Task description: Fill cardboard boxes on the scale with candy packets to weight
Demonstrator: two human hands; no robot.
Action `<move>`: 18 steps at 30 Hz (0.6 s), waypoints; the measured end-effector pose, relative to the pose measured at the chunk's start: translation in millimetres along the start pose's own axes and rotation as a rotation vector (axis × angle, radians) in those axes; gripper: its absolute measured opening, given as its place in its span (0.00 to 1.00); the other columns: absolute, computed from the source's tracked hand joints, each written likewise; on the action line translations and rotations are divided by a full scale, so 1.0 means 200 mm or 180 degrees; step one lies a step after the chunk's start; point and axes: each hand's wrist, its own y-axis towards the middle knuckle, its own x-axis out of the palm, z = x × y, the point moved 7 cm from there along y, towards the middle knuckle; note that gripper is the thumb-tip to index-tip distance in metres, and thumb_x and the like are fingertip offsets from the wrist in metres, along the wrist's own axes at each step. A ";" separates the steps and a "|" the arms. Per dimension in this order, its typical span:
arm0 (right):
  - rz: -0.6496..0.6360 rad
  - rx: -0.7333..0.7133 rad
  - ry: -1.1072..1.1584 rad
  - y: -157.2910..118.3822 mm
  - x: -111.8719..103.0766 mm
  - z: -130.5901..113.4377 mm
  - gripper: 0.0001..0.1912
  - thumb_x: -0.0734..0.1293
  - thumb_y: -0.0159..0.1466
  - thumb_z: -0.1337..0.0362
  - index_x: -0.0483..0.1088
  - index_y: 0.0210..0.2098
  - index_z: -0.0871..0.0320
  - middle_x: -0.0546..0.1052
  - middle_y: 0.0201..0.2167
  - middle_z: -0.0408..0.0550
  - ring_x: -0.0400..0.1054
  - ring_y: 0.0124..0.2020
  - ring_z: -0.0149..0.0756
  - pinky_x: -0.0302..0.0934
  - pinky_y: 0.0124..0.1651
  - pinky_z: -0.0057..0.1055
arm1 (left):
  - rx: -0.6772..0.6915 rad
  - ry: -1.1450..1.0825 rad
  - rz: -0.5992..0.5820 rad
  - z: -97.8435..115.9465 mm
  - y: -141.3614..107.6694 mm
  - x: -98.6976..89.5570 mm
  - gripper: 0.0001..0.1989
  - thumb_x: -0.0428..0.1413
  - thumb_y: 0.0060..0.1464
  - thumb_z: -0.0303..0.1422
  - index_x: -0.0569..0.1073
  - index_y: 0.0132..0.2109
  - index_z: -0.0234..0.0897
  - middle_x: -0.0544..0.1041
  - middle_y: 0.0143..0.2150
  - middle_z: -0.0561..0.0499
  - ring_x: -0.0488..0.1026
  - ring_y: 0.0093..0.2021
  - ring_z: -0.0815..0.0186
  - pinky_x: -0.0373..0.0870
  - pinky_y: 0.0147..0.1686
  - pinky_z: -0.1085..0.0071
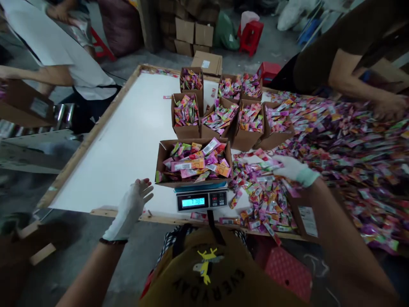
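My left hand (pixel 129 207), in a white glove with bare fingertips, is open beside the scale, its fingers spread and nothing in them. A cardboard box (pixel 191 184) full of colourful sachets (pixel 187 165) sits on a digital scale (pixel 202 200) with a lit blue display. To the right, my gloved right hand (pixel 289 168) reaches over a loose pile of sachets (pixel 265 192). Its fingertips blur into the packets, so whether they grip any is unclear.
Several filled boxes (pixel 188 131) stand behind the scale on the white table (pixel 128 128), which has a wooden rim. A large sachet heap (pixel 338 128) spreads rightward, where a co-worker's hands (pixel 388 106) work. Another person (pixel 60 55) handles a carton (pixel 28 104) at left.
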 end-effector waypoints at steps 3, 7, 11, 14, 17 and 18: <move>-0.0111 -0.1025 0.0072 -0.03 -0.25 -0.40 0.19 0.71 0.53 0.57 0.79 0.43 0.58 0.83 0.39 0.48 0.77 0.41 0.46 0.72 0.49 0.37 | -0.0148 -0.0177 -0.0075 -0.02 0.00 0.00 0.14 0.51 0.63 0.44 0.75 0.41 0.40 0.80 0.46 0.44 0.79 0.47 0.56 0.76 0.47 0.60; -0.0267 -0.1387 0.0053 -0.03 -0.37 -0.68 0.20 0.71 0.53 0.57 0.79 0.44 0.57 0.83 0.40 0.46 0.78 0.42 0.44 0.73 0.49 0.37 | -0.0074 -0.0232 -0.0138 -0.01 0.00 -0.06 0.15 0.54 0.61 0.47 0.75 0.42 0.40 0.80 0.48 0.44 0.78 0.49 0.57 0.75 0.49 0.62; -0.0463 -0.0823 -0.0421 0.03 -0.31 -0.49 0.21 0.70 0.52 0.62 0.78 0.45 0.59 0.83 0.40 0.48 0.79 0.43 0.47 0.73 0.50 0.39 | 0.0121 -0.0231 0.0001 0.02 -0.01 -0.18 0.15 0.56 0.57 0.46 0.75 0.43 0.40 0.79 0.52 0.45 0.77 0.52 0.56 0.73 0.53 0.60; -0.0470 0.0111 -0.1171 0.04 -0.24 -0.21 0.30 0.73 0.50 0.65 0.77 0.54 0.61 0.83 0.45 0.55 0.79 0.46 0.52 0.73 0.53 0.41 | 0.0297 -0.0149 0.0026 0.11 -0.03 -0.21 0.18 0.57 0.57 0.48 0.75 0.43 0.39 0.78 0.57 0.43 0.77 0.56 0.54 0.72 0.59 0.55; -0.0261 0.0180 -0.1383 0.02 -0.17 -0.16 0.47 0.76 0.50 0.63 0.67 0.69 0.65 0.76 0.62 0.67 0.74 0.61 0.61 0.69 0.62 0.46 | 0.0725 -0.0007 -0.0197 0.31 -0.07 -0.12 0.24 0.58 0.58 0.52 0.76 0.48 0.35 0.76 0.63 0.38 0.75 0.60 0.49 0.68 0.64 0.48; -0.0175 -0.0072 -0.1277 0.02 -0.15 -0.20 0.49 0.75 0.52 0.60 0.64 0.71 0.65 0.72 0.67 0.68 0.70 0.66 0.61 0.66 0.67 0.48 | 0.0933 0.0038 -0.0300 0.40 -0.10 -0.07 0.26 0.58 0.59 0.52 0.76 0.49 0.33 0.75 0.65 0.36 0.75 0.60 0.47 0.67 0.64 0.45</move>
